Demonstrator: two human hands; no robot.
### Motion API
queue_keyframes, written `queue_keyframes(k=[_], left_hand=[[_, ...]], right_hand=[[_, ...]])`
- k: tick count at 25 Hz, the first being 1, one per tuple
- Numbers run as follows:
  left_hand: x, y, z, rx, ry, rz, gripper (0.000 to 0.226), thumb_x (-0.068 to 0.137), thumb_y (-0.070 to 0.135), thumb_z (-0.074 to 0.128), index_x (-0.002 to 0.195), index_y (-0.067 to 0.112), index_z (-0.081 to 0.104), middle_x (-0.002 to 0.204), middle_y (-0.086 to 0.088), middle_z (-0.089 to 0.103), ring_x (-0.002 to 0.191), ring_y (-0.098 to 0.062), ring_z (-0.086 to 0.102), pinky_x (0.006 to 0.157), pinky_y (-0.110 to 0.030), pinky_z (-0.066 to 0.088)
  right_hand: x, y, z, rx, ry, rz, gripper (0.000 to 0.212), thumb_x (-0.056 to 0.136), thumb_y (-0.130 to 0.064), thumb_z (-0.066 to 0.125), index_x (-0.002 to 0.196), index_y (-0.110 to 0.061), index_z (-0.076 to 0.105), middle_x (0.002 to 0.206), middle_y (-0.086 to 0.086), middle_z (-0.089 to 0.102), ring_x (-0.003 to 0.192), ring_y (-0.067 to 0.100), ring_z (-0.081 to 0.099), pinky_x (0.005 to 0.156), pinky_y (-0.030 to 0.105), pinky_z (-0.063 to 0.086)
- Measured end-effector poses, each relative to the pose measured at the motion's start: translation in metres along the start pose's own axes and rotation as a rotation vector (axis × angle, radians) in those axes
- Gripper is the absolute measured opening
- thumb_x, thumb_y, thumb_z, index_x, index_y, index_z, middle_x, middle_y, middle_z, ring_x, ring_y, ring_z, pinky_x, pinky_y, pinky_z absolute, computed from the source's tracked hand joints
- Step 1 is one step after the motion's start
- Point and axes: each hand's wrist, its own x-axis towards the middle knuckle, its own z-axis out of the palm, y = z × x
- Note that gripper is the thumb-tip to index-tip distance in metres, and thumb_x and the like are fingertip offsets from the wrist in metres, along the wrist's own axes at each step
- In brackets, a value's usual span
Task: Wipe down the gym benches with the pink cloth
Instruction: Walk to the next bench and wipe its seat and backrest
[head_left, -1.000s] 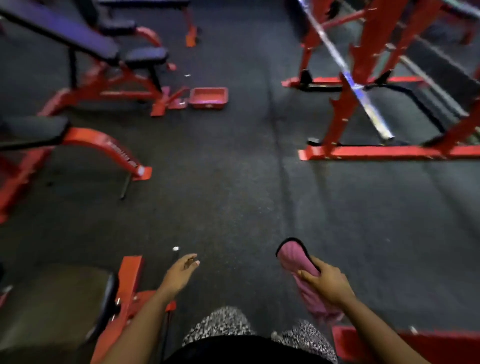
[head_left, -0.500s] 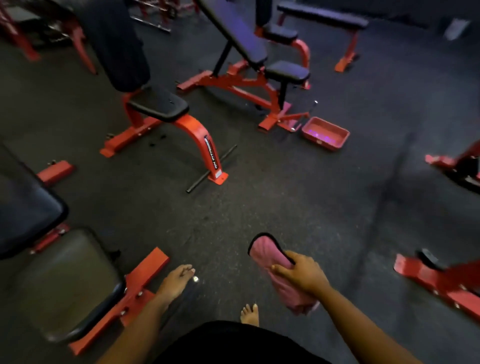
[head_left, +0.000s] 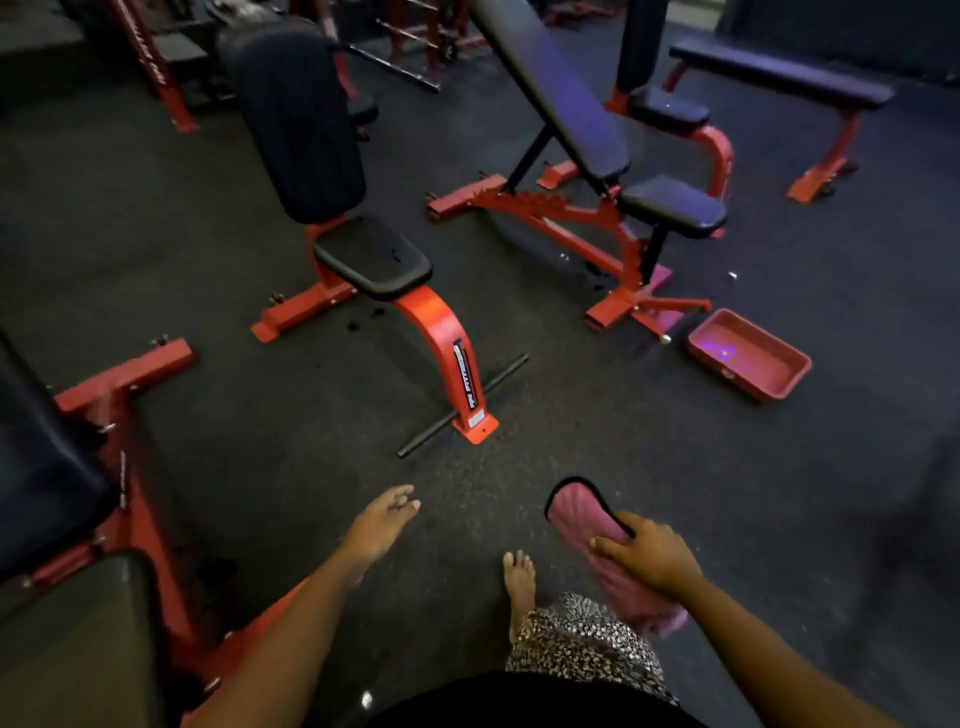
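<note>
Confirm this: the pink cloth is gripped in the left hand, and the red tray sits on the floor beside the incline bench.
One thing is wrong: the head view shows the right hand gripping the pink cloth, while the left hand holds nothing. The rest stands: the red tray sits on the floor beside the incline bench.

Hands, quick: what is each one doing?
Left hand: open, holding nothing.
Right hand: gripping the pink cloth.
</note>
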Motion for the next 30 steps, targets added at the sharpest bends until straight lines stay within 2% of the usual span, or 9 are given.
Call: queue_keyframes(k=[3, 7, 13, 17, 21, 26, 30], left_hand=[[0.041, 0.037, -0.019, -0.063, 0.109, -0.099, 0.039, 0.095, 0.028, 0.048, 0.134, 0.020, 0.046, 0.138, -0.007, 0.047, 0.127, -0.023, 0.044, 0.102, -0.031, 0.033], [0.100, 0.080, -0.056, -0.192, 0.257, -0.172, 0.038, 0.094, 0.036, 0.048, 0.131, 0.028, 0.047, 0.138, -0.004, 0.047, 0.125, -0.023, 0.046, 0.107, -0.043, 0.036], [0.197, 0.129, -0.100, -0.406, 0.458, -0.147, 0.042, 0.095, 0.026, 0.048, 0.136, 0.016, 0.042, 0.133, -0.010, 0.051, 0.124, -0.025, 0.047, 0.105, -0.036, 0.034], [0.296, 0.160, -0.151, -0.607, 0.524, -0.159, 0.049, 0.097, 0.031, 0.042, 0.143, 0.018, 0.030, 0.133, -0.003, 0.045, 0.130, -0.026, 0.040, 0.106, -0.036, 0.031], [0.425, 0.195, -0.205, -0.794, 0.670, -0.169, 0.048, 0.097, 0.029, 0.044, 0.142, 0.019, 0.032, 0.145, -0.008, 0.041, 0.133, -0.024, 0.039, 0.108, -0.034, 0.030], [0.599, 0.190, -0.240, -0.797, 0.582, -0.186, 0.055, 0.095, 0.036, 0.045, 0.145, 0.022, 0.026, 0.151, -0.006, 0.031, 0.137, -0.021, 0.032, 0.114, -0.038, 0.026], [0.687, 0.176, -0.246, -0.798, 0.733, -0.227, 0.059, 0.096, 0.039, 0.040, 0.147, 0.021, 0.019, 0.155, -0.007, 0.019, 0.142, -0.023, 0.022, 0.117, -0.038, 0.018]], right_hand=[[0.094, -0.041, -0.042, 0.027, -0.052, -0.121, 0.052, 0.082, -0.056, 0.059, 0.128, -0.032, 0.052, 0.124, 0.001, 0.063, 0.109, 0.023, 0.059, 0.085, 0.030, 0.043], [0.221, -0.121, -0.096, 0.001, -0.143, -0.306, 0.050, 0.081, -0.052, 0.062, 0.125, -0.031, 0.055, 0.121, 0.002, 0.064, 0.106, 0.024, 0.061, 0.083, 0.030, 0.045], [0.358, -0.242, -0.138, -0.033, -0.161, -0.460, 0.048, 0.081, -0.050, 0.063, 0.124, -0.030, 0.056, 0.123, 0.006, 0.063, 0.112, 0.030, 0.057, 0.089, 0.034, 0.045], [0.454, -0.322, -0.152, -0.031, -0.138, -0.512, 0.050, 0.082, -0.050, 0.062, 0.128, -0.031, 0.053, 0.125, 0.002, 0.062, 0.113, 0.026, 0.057, 0.090, 0.033, 0.044], [0.555, -0.399, -0.153, -0.045, -0.065, -0.482, 0.050, 0.081, -0.051, 0.062, 0.126, -0.032, 0.054, 0.122, 0.002, 0.063, 0.110, 0.027, 0.059, 0.087, 0.033, 0.045], [0.701, -0.481, -0.111, -0.121, -0.007, -0.539, 0.051, 0.080, -0.056, 0.059, 0.126, -0.035, 0.051, 0.120, 0.006, 0.062, 0.103, 0.034, 0.060, 0.083, 0.041, 0.050], [0.786, -0.526, -0.070, -0.192, 0.080, -0.603, 0.054, 0.084, -0.053, 0.055, 0.133, -0.033, 0.046, 0.122, 0.009, 0.057, 0.105, 0.036, 0.058, 0.081, 0.041, 0.047]])
